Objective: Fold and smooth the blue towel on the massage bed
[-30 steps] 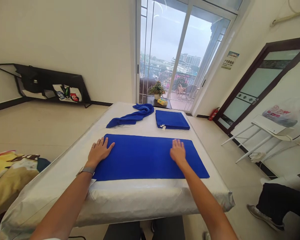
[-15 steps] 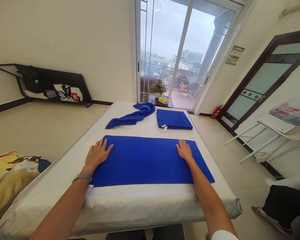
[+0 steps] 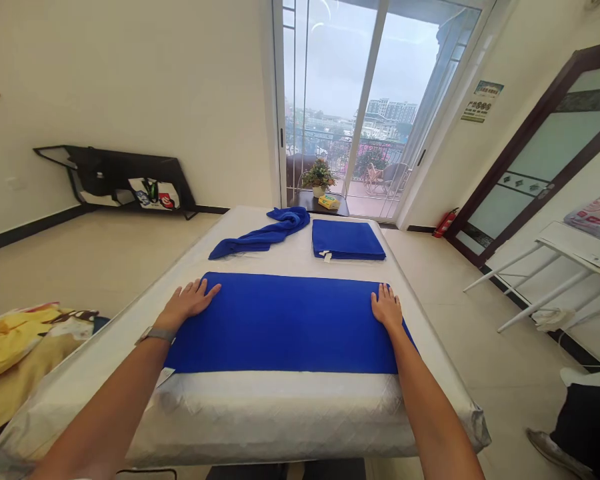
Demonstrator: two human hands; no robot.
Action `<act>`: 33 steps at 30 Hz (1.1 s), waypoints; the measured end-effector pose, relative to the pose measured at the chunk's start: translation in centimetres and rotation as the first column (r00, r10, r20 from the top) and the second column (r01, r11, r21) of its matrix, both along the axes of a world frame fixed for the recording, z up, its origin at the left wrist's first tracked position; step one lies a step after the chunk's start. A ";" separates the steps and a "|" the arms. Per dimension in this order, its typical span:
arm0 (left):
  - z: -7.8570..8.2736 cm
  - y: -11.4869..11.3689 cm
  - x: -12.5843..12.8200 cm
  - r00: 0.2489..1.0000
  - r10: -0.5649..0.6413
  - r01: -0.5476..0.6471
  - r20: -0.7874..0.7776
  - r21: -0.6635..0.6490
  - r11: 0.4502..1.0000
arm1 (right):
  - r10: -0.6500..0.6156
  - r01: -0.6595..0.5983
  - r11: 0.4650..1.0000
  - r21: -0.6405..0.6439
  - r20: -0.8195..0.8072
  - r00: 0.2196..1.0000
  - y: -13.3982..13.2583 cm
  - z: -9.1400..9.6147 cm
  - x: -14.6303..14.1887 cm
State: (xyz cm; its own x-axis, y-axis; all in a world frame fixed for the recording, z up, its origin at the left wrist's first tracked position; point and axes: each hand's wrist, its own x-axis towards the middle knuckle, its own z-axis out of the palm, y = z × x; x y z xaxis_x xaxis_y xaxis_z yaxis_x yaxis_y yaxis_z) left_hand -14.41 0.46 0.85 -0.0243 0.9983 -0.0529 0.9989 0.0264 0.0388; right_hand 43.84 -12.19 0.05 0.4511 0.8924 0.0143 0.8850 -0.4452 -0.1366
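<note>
A flat blue microfibre towel [image 3: 285, 327] lies spread on a white quilted mattress [image 3: 275, 420]. My left hand [image 3: 187, 301] rests palm down on its left end, fingers apart, with the fingertips near the far edge. My right hand [image 3: 387, 307] presses flat near the right end, also at the far edge, and holds nothing. Beyond them, a folded blue towel [image 3: 347, 240] lies to the right and a crumpled, twisted blue towel [image 3: 263, 231] to the left. A small white tag [image 3: 165, 377] shows at the near left corner of the flat towel.
A potted plant [image 3: 319, 175] and a yellow box [image 3: 329, 202] stand on a low dark table [image 3: 305, 205] past the mattress. Yellow bedding [image 3: 20, 347] lies at lower left. A person's dark-clad leg [image 3: 585, 427] shows at lower right, near a white metal stand [image 3: 545, 280].
My right hand has slid rightward along the towel's far edge, and my left hand has moved slightly left. The view has also turned a little.
</note>
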 end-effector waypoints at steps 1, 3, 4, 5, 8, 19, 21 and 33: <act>0.7 0.3 1.4 1.000 0.019 -0.019 0.000 0.017 1.000 | -0.003 0.003 1.000 0.001 -0.005 1.000 0.0 0.0 0.0; 1.7 0.4 5.9 0.999 -0.043 0.041 0.017 0.108 0.993 | -0.006 0.006 1.000 0.002 -0.012 1.000 -0.1 0.1 0.0; 2.0 0.2 8.8 0.988 -0.151 0.145 0.027 0.146 0.979 | -0.007 0.007 1.000 0.004 -0.014 1.000 -0.1 0.1 0.0; 2.1 -0.3 11.9 0.960 -0.276 0.268 0.033 0.154 0.951 | -0.007 0.007 1.000 0.004 -0.016 1.000 -0.1 0.1 0.0; 1.5 -2.1 20.3 0.830 -0.553 0.540 0.073 0.139 0.830 | -0.005 0.005 1.000 0.000 -0.020 1.000 -0.2 0.3 -0.1; -0.4 0.4 10.8 0.946 -0.296 0.289 0.134 0.066 0.955 | -0.021 0.021 1.000 -0.009 -0.007 1.000 -0.2 0.4 0.0; -0.5 1.3 6.2 0.972 -0.204 0.197 0.120 0.063 0.978 | -0.019 0.019 1.000 -0.014 -0.009 1.000 -0.1 0.3 0.1; -0.4 1.1 1.8 0.983 -0.130 0.111 0.132 0.141 0.984 | -0.065 0.084 0.992 -0.092 0.187 0.980 1.5 4.1 -3.9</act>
State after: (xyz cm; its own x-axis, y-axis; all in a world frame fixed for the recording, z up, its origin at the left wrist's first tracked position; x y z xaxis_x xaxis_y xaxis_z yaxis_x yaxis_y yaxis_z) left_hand -12.56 1.57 0.49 0.0952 0.9918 0.0858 0.9787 -0.1090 0.1740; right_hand 39.95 -10.73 4.15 0.5140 0.8576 0.0166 0.8548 -0.5138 0.0732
